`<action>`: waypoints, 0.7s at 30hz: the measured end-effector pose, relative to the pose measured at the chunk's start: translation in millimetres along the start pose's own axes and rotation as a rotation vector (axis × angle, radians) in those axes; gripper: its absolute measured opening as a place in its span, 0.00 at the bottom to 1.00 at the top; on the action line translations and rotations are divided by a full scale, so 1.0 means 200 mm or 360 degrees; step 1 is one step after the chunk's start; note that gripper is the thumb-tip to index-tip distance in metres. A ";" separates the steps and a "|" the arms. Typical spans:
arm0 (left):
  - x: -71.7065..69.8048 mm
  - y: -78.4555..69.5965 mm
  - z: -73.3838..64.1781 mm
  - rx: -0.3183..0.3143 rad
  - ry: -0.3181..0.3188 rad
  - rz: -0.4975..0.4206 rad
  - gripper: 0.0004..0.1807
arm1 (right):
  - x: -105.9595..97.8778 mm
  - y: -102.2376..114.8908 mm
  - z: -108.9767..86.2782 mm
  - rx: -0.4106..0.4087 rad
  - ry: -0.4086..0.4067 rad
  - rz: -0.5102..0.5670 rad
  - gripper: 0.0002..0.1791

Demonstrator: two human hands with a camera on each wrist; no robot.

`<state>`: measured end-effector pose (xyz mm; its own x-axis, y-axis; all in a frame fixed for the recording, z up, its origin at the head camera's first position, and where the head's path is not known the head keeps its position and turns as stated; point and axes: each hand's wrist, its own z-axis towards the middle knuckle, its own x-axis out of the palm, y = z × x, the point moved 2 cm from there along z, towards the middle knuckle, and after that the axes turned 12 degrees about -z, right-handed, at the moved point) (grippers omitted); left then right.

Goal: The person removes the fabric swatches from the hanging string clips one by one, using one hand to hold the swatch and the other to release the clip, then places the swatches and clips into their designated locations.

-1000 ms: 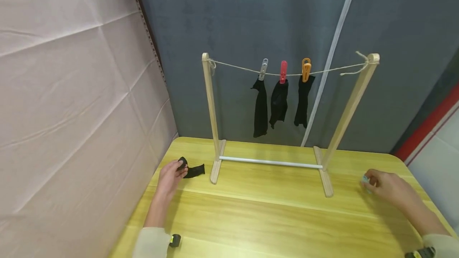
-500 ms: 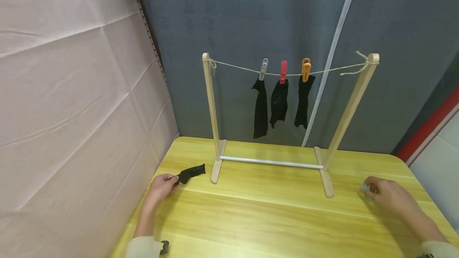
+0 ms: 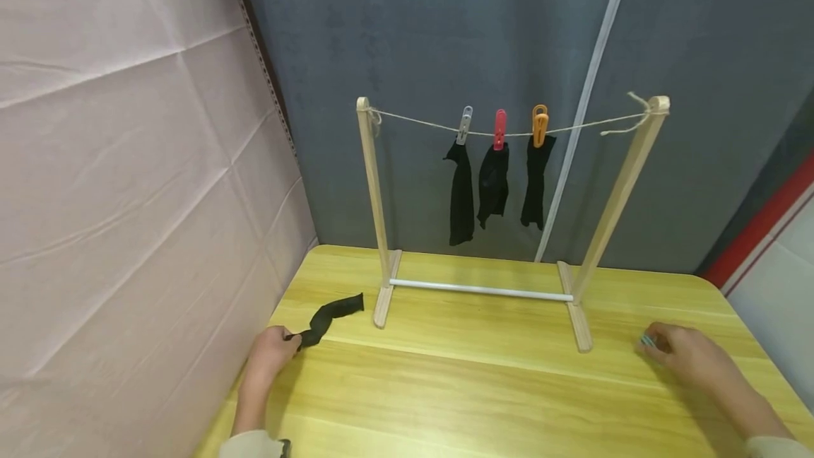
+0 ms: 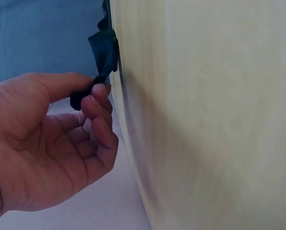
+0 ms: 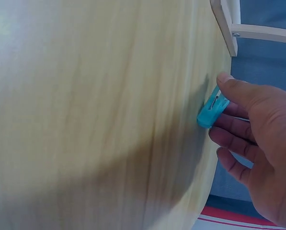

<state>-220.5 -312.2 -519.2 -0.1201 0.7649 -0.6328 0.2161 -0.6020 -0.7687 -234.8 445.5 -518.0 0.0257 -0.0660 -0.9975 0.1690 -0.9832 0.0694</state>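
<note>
My left hand (image 3: pixel 270 353) pinches one end of a black sock (image 3: pixel 326 318) between thumb and fingers at the table's left side. The sock's far part stretches toward the rack's left foot and lies on the tabletop. In the left wrist view the pinched end of the sock (image 4: pixel 104 50) looks bunched. Over at the right, my right hand (image 3: pixel 692 357) holds a turquoise clothespin (image 5: pixel 211 113) between thumb and fingers, close to the table surface. Three black socks hang from a string, under a grey clothespin (image 3: pixel 465 125), a red clothespin (image 3: pixel 499 130) and an orange clothespin (image 3: pixel 540 126).
A wooden rack (image 3: pixel 374 193) with a string (image 3: pixel 413 119) between its posts stands at the back of the yellow wood table (image 3: pixel 458 380). A white bar (image 3: pixel 480 290) joins its feet. A pale cloth wall (image 3: pixel 159 196) borders the left, a dark grey curtain (image 3: pixel 413 34) the back.
My left hand has moved left and toward me, drawing the sock out from folded to stretched. My right hand, with the turquoise clothespin, has shifted only slightly toward me.
</note>
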 end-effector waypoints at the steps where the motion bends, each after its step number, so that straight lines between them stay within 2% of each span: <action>1: 0.00 0.00 -0.01 0.0002 0.0002 0.0004 0.14 | 0.00 0.00 0.00 0.0003 0.0016 0.0000 0.23; 5: 0.00 0.00 -0.02 -0.0004 -0.0001 0.0033 0.14 | 0.02 -0.01 0.00 0.0006 0.0063 -0.0007 0.24; 10: -0.02 -0.02 -0.02 0.0015 -0.0041 0.0068 0.15 | 0.03 -0.01 0.00 -0.0001 0.0016 -0.0030 0.20; 16: -0.03 -0.02 0.00 0.0143 -0.0235 0.0072 0.25 | 0.04 0.01 -0.01 -0.0016 -0.0033 -0.0010 0.16; 21: -0.03 -0.05 0.03 0.0282 -0.0402 0.0015 0.35 | 0.04 0.01 -0.01 0.0018 0.0001 0.0019 0.27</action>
<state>-228.5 -312.8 -508.1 -0.3605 0.6912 -0.6263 0.0490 -0.6565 -0.7528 -232.8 444.2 -525.1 0.0282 -0.0777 -0.9966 0.1573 -0.9842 0.0812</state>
